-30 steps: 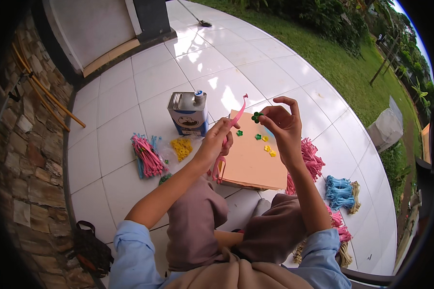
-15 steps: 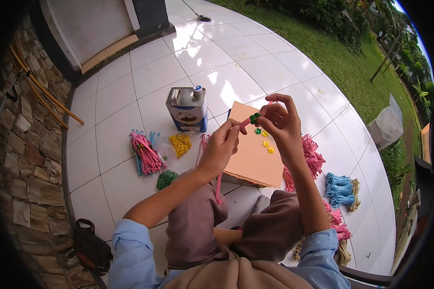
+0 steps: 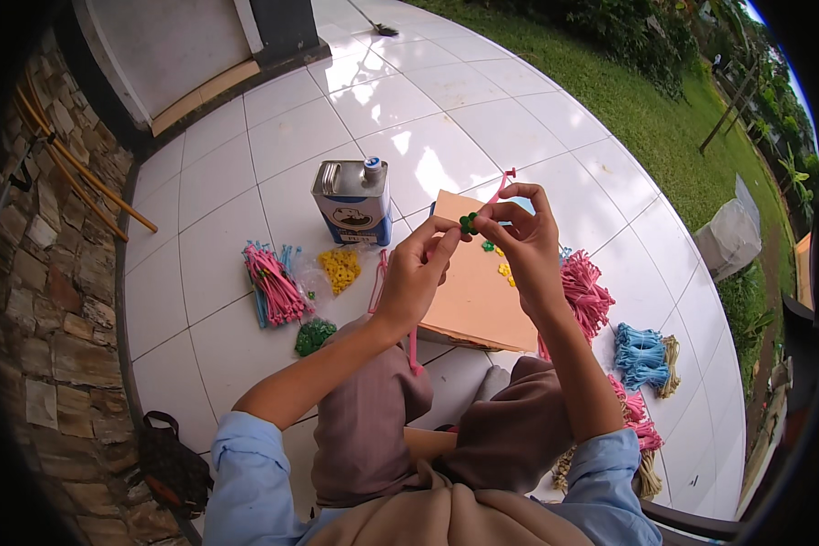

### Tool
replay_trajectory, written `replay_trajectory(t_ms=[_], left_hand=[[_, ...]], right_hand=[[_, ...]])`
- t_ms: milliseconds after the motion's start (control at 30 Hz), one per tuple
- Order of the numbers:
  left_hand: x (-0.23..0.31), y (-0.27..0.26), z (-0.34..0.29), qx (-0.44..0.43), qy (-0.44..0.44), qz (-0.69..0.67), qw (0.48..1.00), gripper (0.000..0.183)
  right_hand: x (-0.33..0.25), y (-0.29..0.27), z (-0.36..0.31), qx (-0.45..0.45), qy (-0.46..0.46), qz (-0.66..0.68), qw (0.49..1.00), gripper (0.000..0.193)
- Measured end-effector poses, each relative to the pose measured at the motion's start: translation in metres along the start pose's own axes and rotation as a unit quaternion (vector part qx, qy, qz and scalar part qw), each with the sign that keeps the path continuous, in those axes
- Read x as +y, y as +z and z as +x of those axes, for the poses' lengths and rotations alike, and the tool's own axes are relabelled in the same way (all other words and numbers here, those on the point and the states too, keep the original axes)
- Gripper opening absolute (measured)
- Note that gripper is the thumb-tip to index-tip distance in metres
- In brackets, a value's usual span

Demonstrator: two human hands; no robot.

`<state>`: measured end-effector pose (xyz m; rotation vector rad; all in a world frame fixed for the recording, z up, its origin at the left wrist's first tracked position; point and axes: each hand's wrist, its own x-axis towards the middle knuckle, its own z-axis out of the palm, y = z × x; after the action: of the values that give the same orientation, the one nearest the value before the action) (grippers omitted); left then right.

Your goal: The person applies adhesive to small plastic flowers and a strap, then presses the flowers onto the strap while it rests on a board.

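Observation:
Both of my hands are raised over a peach-coloured board (image 3: 482, 314). My left hand (image 3: 419, 273) pinches a thin pink strap (image 3: 413, 350), whose lower length hangs below it by my knee. A green flower-shaped piece (image 3: 469, 223) sits on the strap between my fingertips, and my right hand (image 3: 523, 241) grips it from the other side. The strap's small knobbed end sticks up above my right hand. On the board below lie a loose green flower (image 3: 488, 246) and a few yellow flowers (image 3: 506, 273), partly hidden by my right hand.
A blue and white metal can (image 3: 353, 205) stands behind the board. To the left are bundled pink straps (image 3: 275, 287), yellow flowers (image 3: 339, 270) in clear plastic and a green flower pile (image 3: 315, 336). Pink bundles (image 3: 584, 291) and blue bundles (image 3: 642, 357) lie right.
My hands have come closer together, so the pink stretch between them no longer shows. More of the strap's knobbed end now stands out above my right hand.

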<state>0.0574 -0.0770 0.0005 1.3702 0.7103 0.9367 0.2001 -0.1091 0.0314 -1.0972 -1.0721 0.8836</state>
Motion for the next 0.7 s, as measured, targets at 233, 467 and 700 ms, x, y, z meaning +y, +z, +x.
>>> replay_trajectory(t_ms=[233, 467, 700], left_hand=[[-0.001, -0.001, -0.001, 0.013, 0.005, 0.028, 1.000, 0.019], [0.003, 0.001, -0.003, 0.037, 0.027, 0.075, 0.996, 0.019], [0.002, -0.001, -0.001, 0.062, 0.023, 0.078, 0.995, 0.016]], right_hand=[[-0.001, 0.007, -0.002, 0.008, -0.014, 0.047, 0.999, 0.038], [0.003, 0.009, -0.003, 0.011, -0.039, -0.004, 0.999, 0.036], [0.011, 0.005, -0.002, 0.073, -0.007, 0.077, 0.994, 0.053]])
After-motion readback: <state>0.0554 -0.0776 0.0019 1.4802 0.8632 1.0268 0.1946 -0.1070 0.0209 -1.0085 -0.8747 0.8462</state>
